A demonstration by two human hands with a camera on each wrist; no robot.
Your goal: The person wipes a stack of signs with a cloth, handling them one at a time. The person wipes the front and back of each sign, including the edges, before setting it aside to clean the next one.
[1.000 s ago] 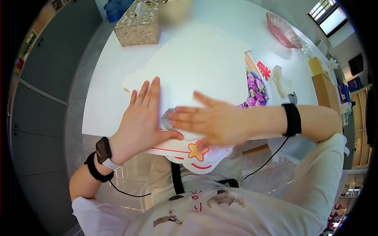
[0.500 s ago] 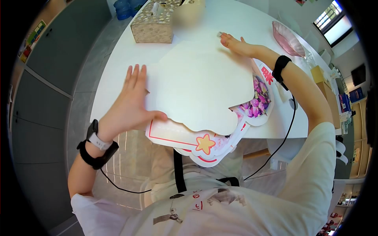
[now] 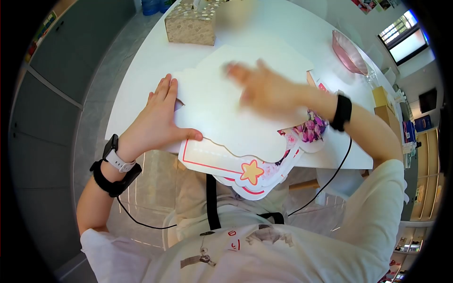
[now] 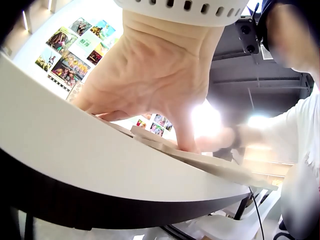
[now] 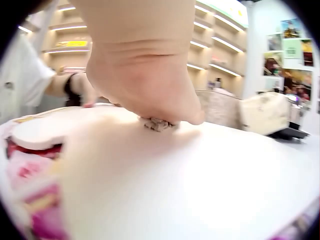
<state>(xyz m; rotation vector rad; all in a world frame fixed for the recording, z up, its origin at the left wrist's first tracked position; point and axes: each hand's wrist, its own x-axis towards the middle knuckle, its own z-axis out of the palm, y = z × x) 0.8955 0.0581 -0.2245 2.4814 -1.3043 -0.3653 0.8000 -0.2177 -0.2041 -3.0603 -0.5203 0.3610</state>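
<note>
A large white board point(image 3: 231, 113) with a scalloped outline lies on the table, over printed cut-out boards with a star point(image 3: 252, 172) and pink-purple flowers. My left hand point(image 3: 158, 115) rests at the board's left side, fingers extended forward and thumb spread onto the near-left edge. The left wrist view shows that thumb point(image 4: 186, 135) pressing down on the stacked boards. My right hand point(image 3: 271, 92), blurred, is over the middle of the white board. In the right wrist view it holds a crumpled grey-white wad point(image 5: 159, 124) against the surface under its fingers; the wad's material is unclear.
A patterned tissue box point(image 3: 191, 26) stands at the back left of the white table point(image 3: 137, 101). A pink clear dish point(image 3: 349, 53) sits at the back right, with cardboard boxes point(image 3: 384, 108) beyond the right edge. Black cables run from both wrist bands.
The right hand swept with the wad from the near left to the board's far right, then back toward the middle. My left hand shifted slightly left and stays at the board's edge.
</note>
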